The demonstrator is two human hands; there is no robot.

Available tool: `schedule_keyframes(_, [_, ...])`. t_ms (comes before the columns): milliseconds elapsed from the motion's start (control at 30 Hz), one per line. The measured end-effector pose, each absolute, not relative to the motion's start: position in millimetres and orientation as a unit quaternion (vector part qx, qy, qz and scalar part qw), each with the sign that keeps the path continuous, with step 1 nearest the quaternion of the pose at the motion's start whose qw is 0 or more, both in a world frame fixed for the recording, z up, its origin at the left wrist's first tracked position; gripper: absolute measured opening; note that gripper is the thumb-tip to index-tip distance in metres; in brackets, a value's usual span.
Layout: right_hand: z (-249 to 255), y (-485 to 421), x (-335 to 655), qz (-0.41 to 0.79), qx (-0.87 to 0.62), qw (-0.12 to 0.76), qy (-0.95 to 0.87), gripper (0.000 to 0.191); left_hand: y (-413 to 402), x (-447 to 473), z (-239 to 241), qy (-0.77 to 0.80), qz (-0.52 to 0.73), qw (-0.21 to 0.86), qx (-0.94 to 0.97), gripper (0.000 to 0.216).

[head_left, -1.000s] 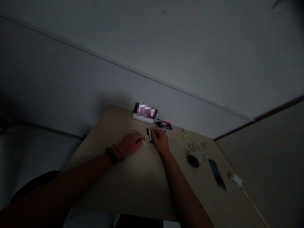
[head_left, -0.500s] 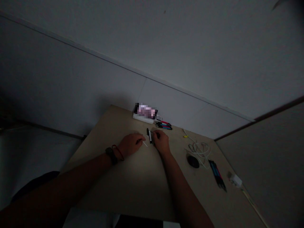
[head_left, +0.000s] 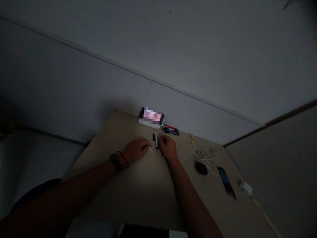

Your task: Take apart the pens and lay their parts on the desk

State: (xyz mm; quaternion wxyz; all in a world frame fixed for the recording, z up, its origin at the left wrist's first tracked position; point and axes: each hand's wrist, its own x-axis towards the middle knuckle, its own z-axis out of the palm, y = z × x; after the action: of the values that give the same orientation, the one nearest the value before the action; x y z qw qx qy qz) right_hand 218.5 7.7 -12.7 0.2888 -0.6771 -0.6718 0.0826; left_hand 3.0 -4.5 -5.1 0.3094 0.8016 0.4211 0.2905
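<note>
Both my hands rest on a beige table (head_left: pixel 148 188) in dim light. My left hand (head_left: pixel 135 150), with a dark watch and a red band on the wrist, pinches a thin white stick (head_left: pixel 150 149) that points toward the right hand. My right hand (head_left: pixel 168 147) grips a black-and-white pen (head_left: pixel 156 141) whose black end points away from me. The two hands sit close together, a few centimetres apart.
At the table's back edge lies a white power strip (head_left: pixel 149 123), with several red, blue and black pens (head_left: pixel 170 130) beside it. To the right are a white coiled cable (head_left: pixel 207 154), a dark round object (head_left: pixel 201 168), more pens (head_left: pixel 226 181) and a white adapter (head_left: pixel 245 188).
</note>
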Motion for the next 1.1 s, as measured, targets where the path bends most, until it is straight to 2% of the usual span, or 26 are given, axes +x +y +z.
schedule_keyframes(533, [-7.6,3.2,216.3,0.054,-0.713,0.292,-0.635,0.038,-4.8,3.5,-5.7,0.419,0.296,0.309,0.801,0.025])
schedule_keyframes(733, [-9.0,4.3,219.8,0.023,-0.736,0.264,-0.622,0.04,-4.8,3.8,-6.7,0.422,0.296,0.305,0.801,0.024])
schedule_keyframes(1100, [-6.7,1.8,217.6,0.055,-0.741,0.232,-0.628,0.037,-5.5,3.6,-4.4,0.428,0.286,0.303,0.802,0.025])
